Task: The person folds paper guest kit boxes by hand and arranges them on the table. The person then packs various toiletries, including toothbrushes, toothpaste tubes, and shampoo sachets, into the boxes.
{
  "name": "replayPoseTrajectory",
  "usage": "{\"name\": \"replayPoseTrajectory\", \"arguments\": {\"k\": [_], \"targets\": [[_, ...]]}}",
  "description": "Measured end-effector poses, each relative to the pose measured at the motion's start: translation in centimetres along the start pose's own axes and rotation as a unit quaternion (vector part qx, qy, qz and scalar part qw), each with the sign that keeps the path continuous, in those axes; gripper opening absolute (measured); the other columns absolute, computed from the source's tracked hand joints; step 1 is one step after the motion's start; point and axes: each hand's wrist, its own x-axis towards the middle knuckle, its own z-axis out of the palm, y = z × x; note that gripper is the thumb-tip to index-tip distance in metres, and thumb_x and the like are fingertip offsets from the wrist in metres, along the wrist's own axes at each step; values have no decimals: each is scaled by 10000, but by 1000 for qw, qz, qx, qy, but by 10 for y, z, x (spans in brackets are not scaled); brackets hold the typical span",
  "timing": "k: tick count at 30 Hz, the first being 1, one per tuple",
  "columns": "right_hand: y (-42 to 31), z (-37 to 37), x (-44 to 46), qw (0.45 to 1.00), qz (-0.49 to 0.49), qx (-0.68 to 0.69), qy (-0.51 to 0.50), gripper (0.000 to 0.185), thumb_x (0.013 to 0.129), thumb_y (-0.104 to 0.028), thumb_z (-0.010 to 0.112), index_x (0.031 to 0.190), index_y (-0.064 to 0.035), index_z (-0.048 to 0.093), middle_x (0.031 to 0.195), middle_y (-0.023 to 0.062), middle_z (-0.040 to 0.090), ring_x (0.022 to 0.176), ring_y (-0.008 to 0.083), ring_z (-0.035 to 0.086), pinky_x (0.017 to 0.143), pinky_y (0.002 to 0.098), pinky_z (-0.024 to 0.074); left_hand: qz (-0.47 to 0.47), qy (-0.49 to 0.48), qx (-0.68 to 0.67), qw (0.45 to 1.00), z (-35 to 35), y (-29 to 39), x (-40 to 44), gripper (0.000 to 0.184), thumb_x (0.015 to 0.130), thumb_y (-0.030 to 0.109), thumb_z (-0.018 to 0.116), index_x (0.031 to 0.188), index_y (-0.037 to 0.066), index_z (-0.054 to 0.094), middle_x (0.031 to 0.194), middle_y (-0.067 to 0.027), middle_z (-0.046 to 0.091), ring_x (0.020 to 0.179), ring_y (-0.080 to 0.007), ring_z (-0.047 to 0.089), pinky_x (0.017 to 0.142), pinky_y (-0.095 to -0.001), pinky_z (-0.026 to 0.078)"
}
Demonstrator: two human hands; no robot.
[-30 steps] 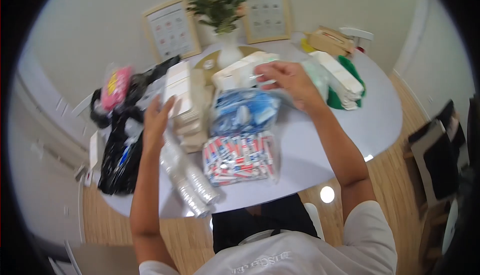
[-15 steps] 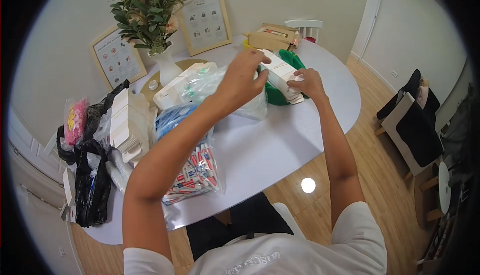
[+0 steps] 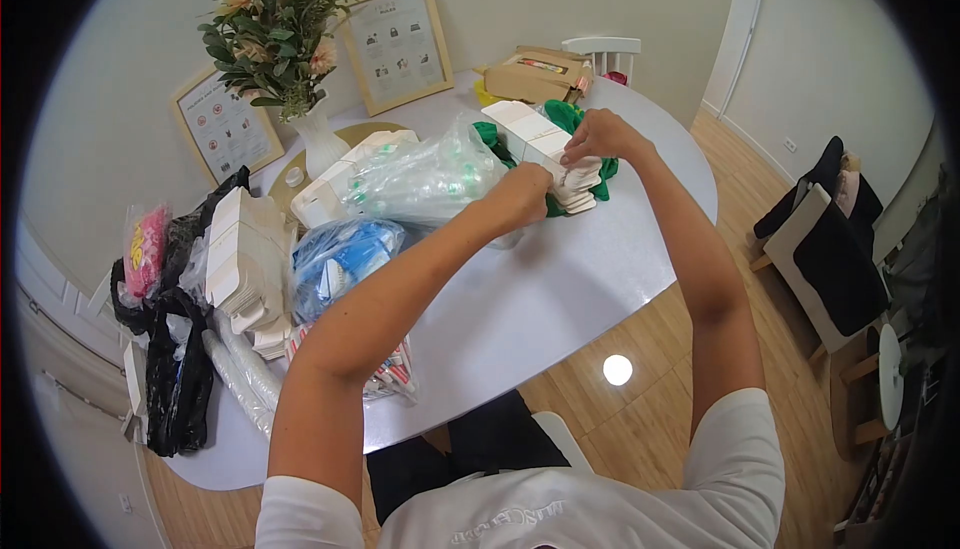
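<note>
A stack of folded white cartons [image 3: 530,134] lies on green cloth [image 3: 565,114] toward the table's right side. My left hand [image 3: 518,197] is closed at the stack's near left edge, its fingertips partly hidden. At the right edge of the same stack, my right hand [image 3: 606,137] has its thumb and fingers pinched together on the cartons. Left of the stack lies a clear plastic bag [image 3: 430,174] of clear items with green parts, close to my left hand. Nearer me sits a bag with blue contents [image 3: 345,259].
On the white table [image 3: 600,269] are a flower vase [image 3: 325,139], a cardboard box [image 3: 535,77], another white carton stack [image 3: 238,259], black bags [image 3: 180,379], a pink package [image 3: 147,249], clear rolls [image 3: 240,369] and bagged tubes [image 3: 395,379]. Two frames lean on the wall.
The view has turned right. My left hand moved from the left carton stack to the right one, then down to its near edge. My right hand came to that stack and closed on its edge.
</note>
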Motion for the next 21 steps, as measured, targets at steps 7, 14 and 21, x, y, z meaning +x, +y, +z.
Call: {"name": "replayPoseTrajectory", "arguments": {"k": [7,14,21], "targets": [[-6,3,3,995,-41,-95,-18,159,678,-266,713,714,-111,717,650,79,650,610,237,605,574,346,469,9,-4,19,1000,19,-2,-8,279,686,-20,503,941,-48,613,958,-232,587,899,-371,565,831,-389,452],[-5,39,-12,849,-349,-370,147,107,726,-122,563,656,-50,600,700,69,579,779,237,567,685,330,464,137,135,128,973,49,-5,0,363,705,17,521,1044,-114,509,1094,-210,483,1046,-324,475,889,-366,419],[-4,35,-50,902,-298,-300,86,85,765,-52,495,825,-3,530,883,105,521,868,241,517,773,339,434,102,71,231,965,59,-3,-6,436,764,43,446,1149,-161,429,1207,-247,441,1138,-327,418,988,-359,345]]}}
